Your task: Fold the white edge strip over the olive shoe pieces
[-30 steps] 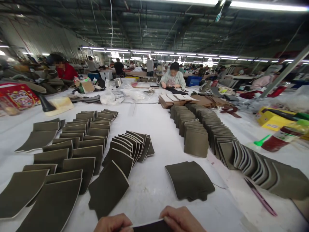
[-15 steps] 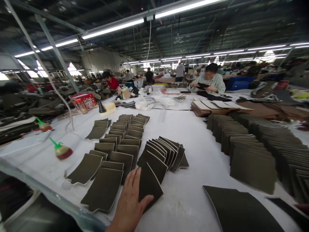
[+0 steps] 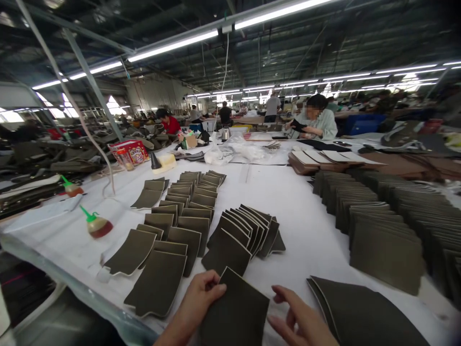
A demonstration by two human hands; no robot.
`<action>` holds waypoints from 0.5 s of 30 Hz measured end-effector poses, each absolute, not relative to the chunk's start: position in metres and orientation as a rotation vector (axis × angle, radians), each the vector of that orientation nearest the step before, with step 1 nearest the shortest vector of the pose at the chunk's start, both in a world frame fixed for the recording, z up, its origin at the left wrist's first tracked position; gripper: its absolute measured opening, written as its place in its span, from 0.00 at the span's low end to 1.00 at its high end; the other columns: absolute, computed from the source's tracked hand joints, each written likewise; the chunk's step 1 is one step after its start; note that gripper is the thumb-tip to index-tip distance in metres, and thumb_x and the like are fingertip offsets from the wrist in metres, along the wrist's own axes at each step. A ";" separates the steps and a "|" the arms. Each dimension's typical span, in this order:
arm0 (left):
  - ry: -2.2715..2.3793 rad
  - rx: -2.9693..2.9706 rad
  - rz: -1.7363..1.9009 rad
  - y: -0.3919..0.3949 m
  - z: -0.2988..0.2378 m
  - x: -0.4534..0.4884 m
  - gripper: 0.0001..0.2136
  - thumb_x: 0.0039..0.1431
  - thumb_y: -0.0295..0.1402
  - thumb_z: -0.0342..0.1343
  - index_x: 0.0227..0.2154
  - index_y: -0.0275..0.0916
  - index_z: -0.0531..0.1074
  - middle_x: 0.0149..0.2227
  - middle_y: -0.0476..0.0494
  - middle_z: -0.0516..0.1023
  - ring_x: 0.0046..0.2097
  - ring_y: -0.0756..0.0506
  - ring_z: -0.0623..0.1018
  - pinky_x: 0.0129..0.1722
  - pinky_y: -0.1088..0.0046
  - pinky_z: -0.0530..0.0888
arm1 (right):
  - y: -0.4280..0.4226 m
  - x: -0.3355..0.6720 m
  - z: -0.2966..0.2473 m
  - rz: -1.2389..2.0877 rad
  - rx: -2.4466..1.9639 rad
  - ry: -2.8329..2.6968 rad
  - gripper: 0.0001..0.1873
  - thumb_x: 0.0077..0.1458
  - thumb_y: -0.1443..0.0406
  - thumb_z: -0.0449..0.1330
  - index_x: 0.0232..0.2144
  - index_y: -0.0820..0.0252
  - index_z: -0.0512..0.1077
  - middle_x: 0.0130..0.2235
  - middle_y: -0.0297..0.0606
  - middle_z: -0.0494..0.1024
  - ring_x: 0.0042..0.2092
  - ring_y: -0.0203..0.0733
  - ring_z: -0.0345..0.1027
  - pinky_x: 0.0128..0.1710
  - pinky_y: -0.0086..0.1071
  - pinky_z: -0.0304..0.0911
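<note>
My left hand (image 3: 197, 299) grips the left edge of a dark olive curved piece (image 3: 237, 310) at the bottom middle of the white table (image 3: 309, 226). My right hand (image 3: 301, 319) hovers just right of that piece, fingers apart and slightly curled, holding nothing. Right in front of the held piece lies a fanned row of like pieces (image 3: 241, 230). To its left, more olive pieces (image 3: 169, 226) lie spread in overlapping rows. A small stack of the same pieces (image 3: 363, 315) sits at the bottom right.
Long rows of olive pieces (image 3: 382, 211) fill the right side. Two squeeze bottles with green nozzles (image 3: 94, 224) lie at the left near the table's edge. Tan board stacks (image 3: 324, 159), plastic bags and a red box (image 3: 128, 152) sit farther back. People work at the far tables.
My left hand has lifted off the fanned row and now holds a piece by its edge. My right hand has come into view beside it. The camera turned left a second ago.
</note>
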State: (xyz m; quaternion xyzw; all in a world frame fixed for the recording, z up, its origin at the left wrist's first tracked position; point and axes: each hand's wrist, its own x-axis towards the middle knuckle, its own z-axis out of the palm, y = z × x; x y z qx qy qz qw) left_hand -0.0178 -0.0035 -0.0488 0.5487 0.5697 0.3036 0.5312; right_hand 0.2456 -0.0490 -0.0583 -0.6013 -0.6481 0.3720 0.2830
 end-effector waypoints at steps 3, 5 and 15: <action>1.074 0.900 0.758 -0.024 -0.059 -0.009 0.21 0.42 0.49 0.65 0.24 0.38 0.64 0.23 0.50 0.70 0.26 0.50 0.68 0.29 0.74 0.63 | -0.045 0.230 -0.063 1.228 -1.588 -1.514 0.22 0.48 0.54 0.60 0.44 0.58 0.69 0.37 0.37 0.75 0.25 0.35 0.62 0.25 0.30 0.57; 0.976 0.703 0.749 -0.036 -0.067 -0.005 0.23 0.38 0.48 0.70 0.25 0.37 0.65 0.25 0.48 0.72 0.27 0.50 0.70 0.30 0.75 0.64 | -0.044 0.234 -0.066 1.427 -1.477 -1.431 0.19 0.46 0.53 0.61 0.37 0.59 0.69 0.31 0.32 0.71 0.24 0.33 0.57 0.23 0.28 0.50; 1.069 1.280 0.550 -0.039 -0.042 0.008 0.19 0.56 0.48 0.56 0.27 0.32 0.73 0.25 0.50 0.66 0.30 0.50 0.65 0.31 0.75 0.61 | -0.052 0.253 -0.021 1.483 -1.428 -1.814 0.05 0.51 0.63 0.59 0.29 0.59 0.71 0.30 0.31 0.70 0.35 0.40 0.61 0.34 0.30 0.54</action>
